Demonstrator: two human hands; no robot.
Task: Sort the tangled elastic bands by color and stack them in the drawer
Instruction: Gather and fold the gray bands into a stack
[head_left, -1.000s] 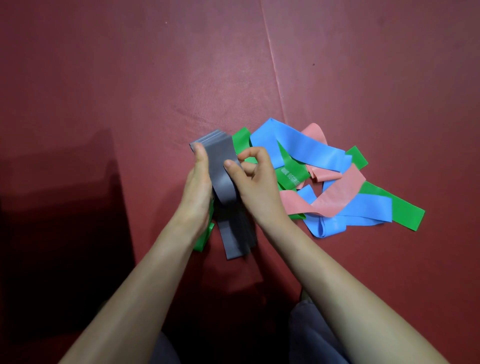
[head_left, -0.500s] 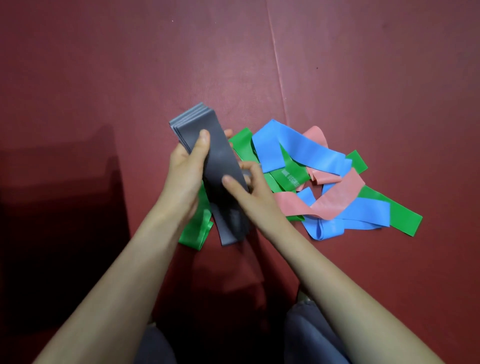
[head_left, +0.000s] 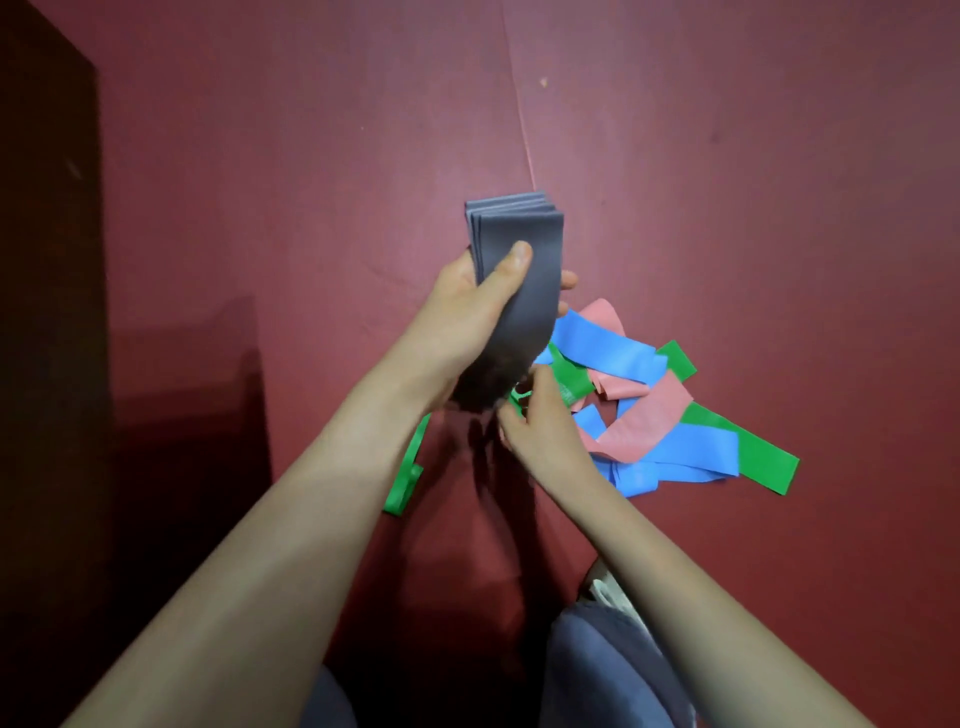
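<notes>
Stack of flat grey elastic bands (head_left: 519, 260): clear of the tangle, edges lined up, held upright above the red padded mat (head_left: 260, 208). Left hand (head_left: 462, 322) grips it mid-length, thumb across the front face, fingers wrapped behind. The lower end droops and blurs out. Right hand (head_left: 540, 431) is down at the near edge of the loose pile, fingertips at a crumpled green band (head_left: 519, 397). It's too blurred there to tell whether it pinches the band or just touches it.

Pile on the mat, just right of the hands: blue bands (head_left: 608, 356), pink bands (head_left: 641, 431) and green bands (head_left: 763, 462) crossing over and under each other. One more green strip (head_left: 408, 467) lies apart, under the left forearm.

Step, my read: grey is sorted, the other three colours not started. No open drawer in view. The dark block (head_left: 47, 364) at far left may be the furniture, unconfirmed.

Next: either lay the grey stack flat in the drawer without letting it fan, or start on green. Green needs the overlying blue and pink lifted off first. Dragging it through would likely knot the rest tighter.
</notes>
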